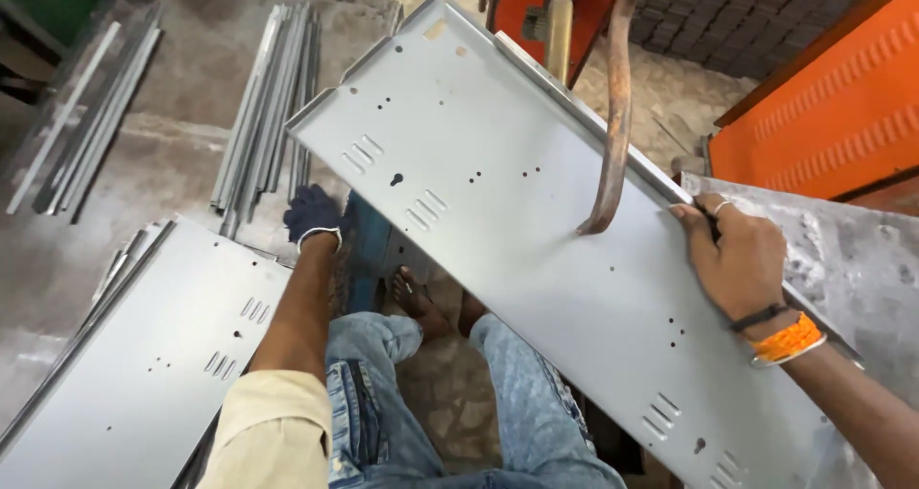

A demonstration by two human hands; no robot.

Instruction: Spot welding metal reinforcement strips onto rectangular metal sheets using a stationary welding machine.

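Observation:
A long grey sheet-metal panel (517,231) with slots, holes and folded edges lies slanted across my lap. My right hand (732,250), bare with a ring and orange wristbands, grips the panel's right folded edge. My left hand (313,216), in a dark blue glove, reaches under the panel's left edge; its fingers are partly hidden. A curved copper welding arm (616,116) comes down from above and its tip meets the panel near the right edge.
A stack of similar grey panels (144,345) lies at lower left. Bundles of metal strips (268,106) and more strips (86,125) lie on the concrete floor. An orange machine housing (833,106) stands at right. A rough metal plate (852,259) sits beyond my right hand.

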